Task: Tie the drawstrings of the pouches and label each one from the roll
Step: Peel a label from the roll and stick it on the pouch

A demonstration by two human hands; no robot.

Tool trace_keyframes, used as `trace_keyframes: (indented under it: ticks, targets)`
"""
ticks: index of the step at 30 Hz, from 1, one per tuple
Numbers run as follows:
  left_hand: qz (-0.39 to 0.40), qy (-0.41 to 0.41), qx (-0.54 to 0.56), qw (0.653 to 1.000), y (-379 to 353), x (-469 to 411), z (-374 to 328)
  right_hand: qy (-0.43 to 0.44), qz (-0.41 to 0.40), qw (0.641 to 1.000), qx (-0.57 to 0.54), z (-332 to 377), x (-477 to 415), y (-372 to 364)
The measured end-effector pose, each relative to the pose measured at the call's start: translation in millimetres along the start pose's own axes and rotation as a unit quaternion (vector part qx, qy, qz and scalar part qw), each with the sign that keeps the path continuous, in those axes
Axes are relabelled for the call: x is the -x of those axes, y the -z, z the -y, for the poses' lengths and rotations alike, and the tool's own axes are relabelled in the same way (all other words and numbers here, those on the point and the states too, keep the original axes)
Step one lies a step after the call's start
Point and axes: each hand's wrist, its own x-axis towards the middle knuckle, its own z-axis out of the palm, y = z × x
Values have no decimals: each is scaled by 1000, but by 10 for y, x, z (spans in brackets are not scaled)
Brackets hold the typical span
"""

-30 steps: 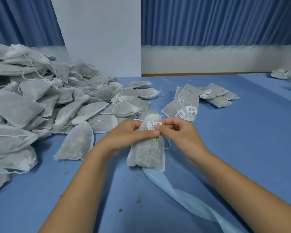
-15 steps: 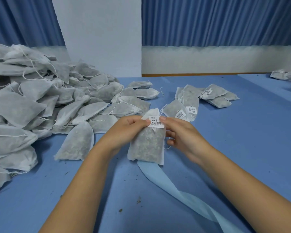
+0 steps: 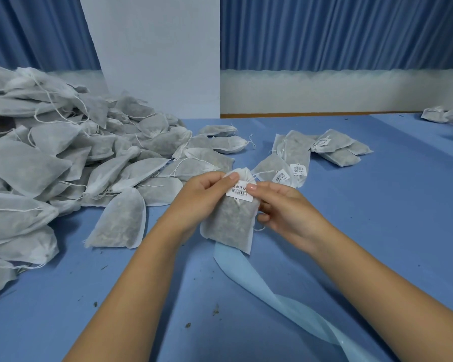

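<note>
Blue tabletop (image 3: 377, 231), widest bare stretch on the right side and along the near edge; big heap of white drawstring pouches (image 3: 50, 165) filling the left side out to the left edge; pale blue strip (image 3: 285, 304) trailing from under the held pouch toward the near edge; small cluster of labelled pouches (image 3: 296, 158) beyond the hands toward the far edge, a few more pouches (image 3: 445, 116) at the far right corner; held pouch (image 3: 230, 226) upright near the middle, between both hands, lower end over the strip; left hand (image 3: 202, 194) curled round the pouch's left side, thumb (image 3: 233, 176) on the gathered neck; right hand (image 3: 285, 205) curled at its right side, one fingertip (image 3: 251, 186) pressing the barcode label (image 3: 239, 192) just below the neck; drawstring (image 3: 258, 175) loose beside the neck.
</note>
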Motion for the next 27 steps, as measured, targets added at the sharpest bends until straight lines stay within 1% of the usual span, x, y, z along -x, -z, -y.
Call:
trace_keyframes:
  ticks: [3, 5, 8, 10, 13, 16, 19, 21, 23, 25, 27]
  targets:
    - [-1, 5, 27, 1000, -37, 4, 3, -19, 50, 998, -35, 6, -1, -11]
    - [-23, 4, 18, 1000, -63, -10, 22, -6, 50, 998, -27, 9, 9, -18]
    - [-49, -15, -5, 999, -66, -30, 38, 24, 44, 999, 22, 27, 30, -10]
    - [-32, -16, 3, 999, -38, -25, 31, 34, 26, 999, 28, 28, 20, 10]
    - [19, -17, 37, 999, 14, 1, 13, 28, 22, 998, -42, 21, -13, 24]
    - [40, -14, 78, 996, 49, -11, 27, 8, 59, 993, -103, 18, -40, 33]
    - [56, -6, 116, 992, 62, -23, 45, -7, 104, 986, -132, 10, -44, 26]
    - [64, -1, 135, 989, 64, -29, 51, -5, 105, 985, -140, 12, -32, 4]
    - [48, 4, 153, 987, 52, -43, 59, 13, 70, 992, -104, 24, -16, -3]
    - [0, 12, 181, 983, 28, -59, 43, 40, 25, 999, -2, 38, 12, 9]
    - [-53, 18, 200, 978, 18, -88, 41, 67, 10, 992, 107, 41, 43, 6]
